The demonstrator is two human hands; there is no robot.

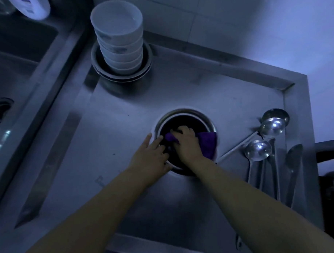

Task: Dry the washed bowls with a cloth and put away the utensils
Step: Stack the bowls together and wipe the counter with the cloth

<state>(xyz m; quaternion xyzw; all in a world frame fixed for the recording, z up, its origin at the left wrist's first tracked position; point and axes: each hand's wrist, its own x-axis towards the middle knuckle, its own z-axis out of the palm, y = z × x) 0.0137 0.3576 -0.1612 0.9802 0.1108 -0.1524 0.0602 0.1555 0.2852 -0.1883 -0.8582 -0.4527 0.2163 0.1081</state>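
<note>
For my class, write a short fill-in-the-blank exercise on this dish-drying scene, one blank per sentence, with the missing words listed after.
1. The right hand presses a cloth of ____ colour into the metal bowl.
2. The left hand steadies the bowl at its ____.
3. The white bowls are ____ on metal plates.
4. The ladles lie to the ____ of the metal bowl.

Missing words: purple; rim; stacked; right

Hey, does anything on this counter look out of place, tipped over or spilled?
Nothing looks spilled or broken. The white bowls form a tall stack inside metal bowls at the back; it seems to lean, possibly lens distortion. The ladles lie loosely crossed at the right edge. The right hand presses the purple cloth into the steel bowl.
</note>
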